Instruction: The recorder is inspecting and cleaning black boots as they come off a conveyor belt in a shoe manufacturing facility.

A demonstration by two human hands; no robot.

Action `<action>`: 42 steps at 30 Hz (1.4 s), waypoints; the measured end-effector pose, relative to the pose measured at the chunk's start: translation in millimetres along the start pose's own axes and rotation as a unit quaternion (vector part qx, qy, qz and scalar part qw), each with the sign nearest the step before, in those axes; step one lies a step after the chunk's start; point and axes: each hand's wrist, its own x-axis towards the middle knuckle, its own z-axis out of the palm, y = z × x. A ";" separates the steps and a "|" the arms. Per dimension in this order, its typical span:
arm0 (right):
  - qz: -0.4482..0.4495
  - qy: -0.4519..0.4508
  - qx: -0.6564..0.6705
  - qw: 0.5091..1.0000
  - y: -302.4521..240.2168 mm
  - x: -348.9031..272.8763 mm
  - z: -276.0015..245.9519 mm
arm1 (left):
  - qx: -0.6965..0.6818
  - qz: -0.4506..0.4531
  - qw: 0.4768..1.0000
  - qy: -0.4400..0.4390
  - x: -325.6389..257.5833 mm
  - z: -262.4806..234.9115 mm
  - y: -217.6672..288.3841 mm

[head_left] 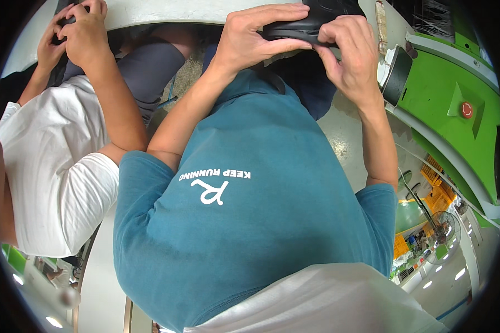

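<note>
Both my hands hold one black shoe (303,23) at the top of the view, over the edge of a white curved table (166,14). My left hand (250,40) wraps its left end, with the fingers lying over the top. My right hand (350,55) grips its right end, with the thumb pressed against its side. My forearms rise from my teal shirt (261,211), which fills the middle of the picture. Part of the shoe is cut off by the upper rim.
A co-worker in a white shirt (55,172) and grey shorts sits close on my left, both hands (75,28) on a dark item. A green machine (444,72) with a red button (466,109) and a black panel (397,75) stands at right. White cloth (328,299) lies below.
</note>
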 end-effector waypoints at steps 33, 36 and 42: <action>0.478 -0.228 0.169 0.831 111.8 36.1 -34.8 | -0.024 -0.060 0.998 -0.025 25.0 -1.5 -18.5; 0.308 -0.014 0.318 0.897 129.4 -10.3 -14.9 | 0.009 -0.011 0.999 -0.032 30.5 5.7 -21.3; 0.291 0.124 0.178 0.932 54.5 34.6 -108.1 | 0.138 0.185 0.972 -0.042 76.2 26.6 32.1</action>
